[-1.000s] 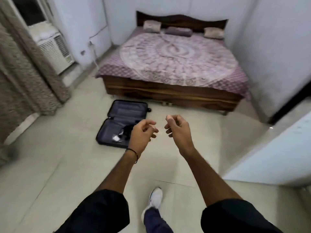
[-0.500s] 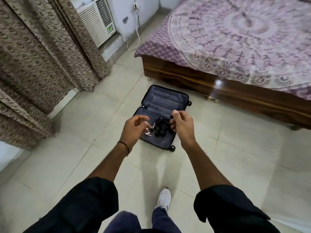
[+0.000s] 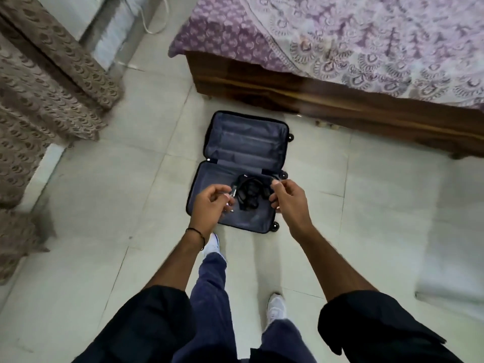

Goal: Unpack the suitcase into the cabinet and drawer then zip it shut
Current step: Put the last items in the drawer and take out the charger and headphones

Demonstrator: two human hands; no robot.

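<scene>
A small black suitcase (image 3: 246, 142) lies open flat on the tiled floor in front of the bed, showing its grey lining. In the near half sits a tangle of black headphones and cable (image 3: 248, 193), with a small silvery item (image 3: 232, 193) at its left. My left hand (image 3: 209, 205) hovers over the near half's left side with loosely curled fingers and nothing in it. On the right side of that half my right hand (image 3: 286, 199) hovers the same way, also holding nothing. The cabinet and drawer are out of view.
A wooden bed (image 3: 327, 100) with a purple patterned cover runs along the top right, close behind the suitcase. Brown patterned curtains (image 3: 47, 82) hang at the left, with a white unit (image 3: 104, 40) beside them. My white shoes (image 3: 275, 310) stand on the tiles just short of the suitcase.
I have walked up to the suitcase and tilted my view down, so it now lies right under my hands. Both hands stay raised and hold nothing.
</scene>
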